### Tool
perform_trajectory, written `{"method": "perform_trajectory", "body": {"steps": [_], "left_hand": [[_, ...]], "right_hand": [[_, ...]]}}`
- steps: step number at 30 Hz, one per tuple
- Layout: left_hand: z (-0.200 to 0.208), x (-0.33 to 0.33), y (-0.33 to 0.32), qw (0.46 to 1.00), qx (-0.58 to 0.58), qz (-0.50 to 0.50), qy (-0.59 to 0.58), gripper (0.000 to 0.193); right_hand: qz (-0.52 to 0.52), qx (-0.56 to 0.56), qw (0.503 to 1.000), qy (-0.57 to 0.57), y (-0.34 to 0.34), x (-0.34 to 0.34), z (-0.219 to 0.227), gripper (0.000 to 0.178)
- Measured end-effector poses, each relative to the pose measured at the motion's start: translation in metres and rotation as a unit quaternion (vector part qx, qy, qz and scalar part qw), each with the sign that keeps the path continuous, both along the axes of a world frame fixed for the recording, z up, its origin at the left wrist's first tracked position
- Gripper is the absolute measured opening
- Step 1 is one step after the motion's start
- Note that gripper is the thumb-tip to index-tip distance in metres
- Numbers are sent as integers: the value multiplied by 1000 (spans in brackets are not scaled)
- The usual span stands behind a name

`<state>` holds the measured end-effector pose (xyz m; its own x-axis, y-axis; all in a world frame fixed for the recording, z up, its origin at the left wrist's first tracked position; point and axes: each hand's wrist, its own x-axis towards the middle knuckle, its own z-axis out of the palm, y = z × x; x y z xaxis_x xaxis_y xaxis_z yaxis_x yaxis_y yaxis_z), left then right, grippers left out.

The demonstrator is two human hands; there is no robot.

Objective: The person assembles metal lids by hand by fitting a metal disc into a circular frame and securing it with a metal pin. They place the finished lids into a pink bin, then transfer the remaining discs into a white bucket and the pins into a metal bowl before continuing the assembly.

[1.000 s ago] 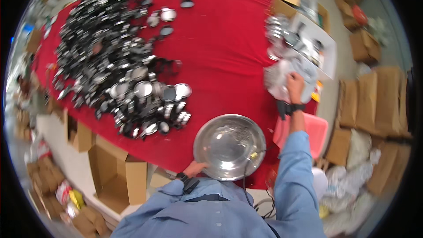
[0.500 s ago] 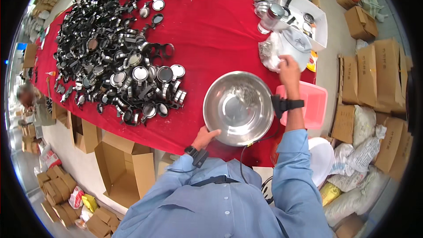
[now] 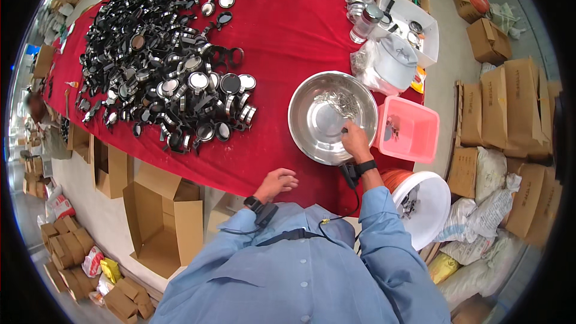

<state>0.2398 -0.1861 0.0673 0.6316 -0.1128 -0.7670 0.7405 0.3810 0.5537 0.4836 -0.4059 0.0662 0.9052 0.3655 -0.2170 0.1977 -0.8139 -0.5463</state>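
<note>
A round steel bowl [image 3: 312, 121] stands on the red tablecloth [image 3: 288, 36] near the table's front edge. Small shiny metal pieces [image 3: 342, 103] lie inside it at the far side. My right hand [image 3: 355, 142] rests on the bowl's near right rim, fingers curled over the edge. My left hand [image 3: 277, 182] lies flat on the cloth at the table's front edge, fingers spread, holding nothing. A large heap of black and silver round parts [image 3: 162, 84] covers the left half of the table.
A pink plastic basket [image 3: 414, 135] sits right of the bowl. Behind it lie a clear bag with a white lid [image 3: 390, 63] and a white box of metal parts [image 3: 414, 21]. A white bucket [image 3: 429, 204] and cardboard boxes [image 3: 504, 108] stand on the floor.
My right hand came back from the bag at the far right to the bowl's rim. Shiny pieces now lie in the bowl. My left hand left the bowl's edge and rests on the cloth.
</note>
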Motion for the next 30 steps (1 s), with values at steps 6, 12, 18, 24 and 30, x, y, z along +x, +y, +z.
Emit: {"method": "perform_trajectory", "body": {"steps": [6, 12, 18, 24, 30], "left_hand": [[10, -57, 20, 983, 45, 166, 67, 23], [11, -76, 20, 970, 40, 226, 74, 24], [2, -93, 76, 924, 64, 373, 61, 20], [-5, -114, 188, 831, 134, 531, 94, 11], [-54, -165, 363, 806, 321, 488, 89, 25]], "right_hand": [[50, 16, 998, -20, 16, -33, -4, 20], [45, -90, 993, -53, 9, -35, -39, 10], [27, -83, 990, -108, -4, -35, -43, 14], [-40, -94, 971, -217, 23, -27, -5, 20], [-130, 241, 946, 173, 161, -69, 64, 25]]}}
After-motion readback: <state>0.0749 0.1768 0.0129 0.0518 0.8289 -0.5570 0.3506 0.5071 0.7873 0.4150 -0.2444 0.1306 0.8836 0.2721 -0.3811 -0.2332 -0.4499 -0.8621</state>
